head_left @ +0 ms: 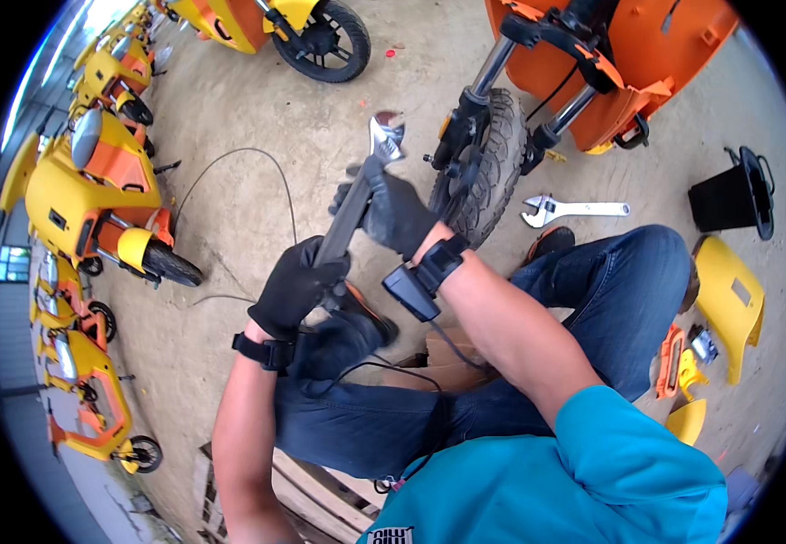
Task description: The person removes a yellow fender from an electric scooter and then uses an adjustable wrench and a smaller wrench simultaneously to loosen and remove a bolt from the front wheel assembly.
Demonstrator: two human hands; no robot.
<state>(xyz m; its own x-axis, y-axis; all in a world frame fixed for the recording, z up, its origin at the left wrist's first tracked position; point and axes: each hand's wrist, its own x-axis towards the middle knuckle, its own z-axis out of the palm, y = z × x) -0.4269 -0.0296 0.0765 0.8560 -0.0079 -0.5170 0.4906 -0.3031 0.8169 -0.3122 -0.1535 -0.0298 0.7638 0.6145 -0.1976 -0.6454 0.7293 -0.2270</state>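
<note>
My left hand [298, 288], in a black glove, is closed round the lower end of a long dark grey bar [348, 218]. Just above it, my gloved right hand [393, 213] grips the upper part, by the silver head of an adjustable wrench [386, 140]. The bar lies in line with the wrench head; whether it is a sleeve over the handle or a separate piece I cannot tell. Both hands are held above the floor, left of a scooter's front wheel [493, 163]. Another adjustable wrench [574, 208] lies on the concrete to the right.
Orange scooter bodywork [633, 72] and the fork stand ahead right. A black bin-shaped part [728, 195], a yellow panel [728, 299] and small orange parts [669, 363] lie at right. Yellow scooters [94, 199] line the left. A thin cable [289, 186] crosses the floor.
</note>
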